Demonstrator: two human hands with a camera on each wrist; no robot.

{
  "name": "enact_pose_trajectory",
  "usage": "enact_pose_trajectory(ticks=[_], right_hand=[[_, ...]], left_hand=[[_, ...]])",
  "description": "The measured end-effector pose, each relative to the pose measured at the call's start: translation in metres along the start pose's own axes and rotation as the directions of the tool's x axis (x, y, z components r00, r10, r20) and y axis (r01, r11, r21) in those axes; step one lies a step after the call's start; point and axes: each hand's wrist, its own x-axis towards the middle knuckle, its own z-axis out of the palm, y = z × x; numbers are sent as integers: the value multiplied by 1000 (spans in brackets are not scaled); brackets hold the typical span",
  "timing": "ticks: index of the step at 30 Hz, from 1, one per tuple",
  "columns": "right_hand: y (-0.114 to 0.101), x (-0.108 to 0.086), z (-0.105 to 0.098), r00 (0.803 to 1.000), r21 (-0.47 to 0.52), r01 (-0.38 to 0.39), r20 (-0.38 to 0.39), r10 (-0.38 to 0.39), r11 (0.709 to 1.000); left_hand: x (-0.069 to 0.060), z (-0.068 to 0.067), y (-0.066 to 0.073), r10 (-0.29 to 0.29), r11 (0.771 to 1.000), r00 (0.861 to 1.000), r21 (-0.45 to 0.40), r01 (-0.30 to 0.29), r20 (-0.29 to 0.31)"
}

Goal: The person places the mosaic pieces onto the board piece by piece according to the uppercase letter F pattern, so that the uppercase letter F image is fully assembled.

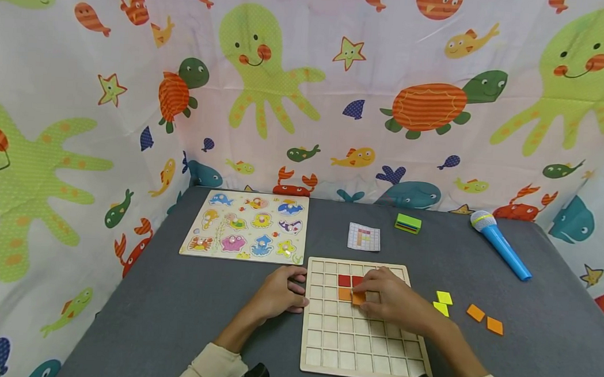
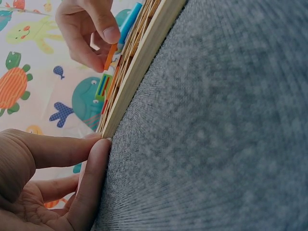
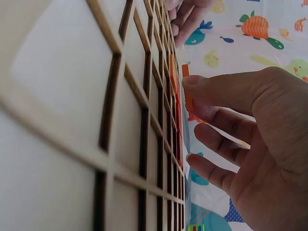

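A wooden grid board (image 1: 344, 341) lies on the grey surface, holding red tiles (image 1: 345, 280) and an orange tile (image 1: 344, 294). My right hand (image 1: 396, 298) pinches another orange tile (image 1: 358, 298) between thumb and finger just above the board, beside the placed one; the right wrist view shows this held tile (image 3: 187, 89) tilted on edge, apart from the grid. At the board's left edge, my left hand (image 1: 277, 293) grips the rim with thumb and finger, as the left wrist view also shows, the hand (image 2: 53, 178) at the wooden edge (image 2: 139, 72).
Yellow tiles (image 1: 443, 297) and orange tiles (image 1: 495, 325) lie right of the board. Behind it are a printed pattern card (image 1: 364, 237) and a stack of green and other coloured tiles (image 1: 408, 223). A sea-animal puzzle (image 1: 248, 225) is back left, a blue toy microphone (image 1: 506, 250) back right.
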Motion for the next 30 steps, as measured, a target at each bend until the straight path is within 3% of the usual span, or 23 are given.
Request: enact_pose_trajectory(ticks=[17,30], right_hand=[[-15,13,10,996,-12,75,43,-74,997],[-21,13,9,997,-4,24,67,-24,1000]], left_hand=[[2,0,-1,1,1000,1000,11,-1,-3],[3,0,-2,1,1000,1000,26,-1,-3]])
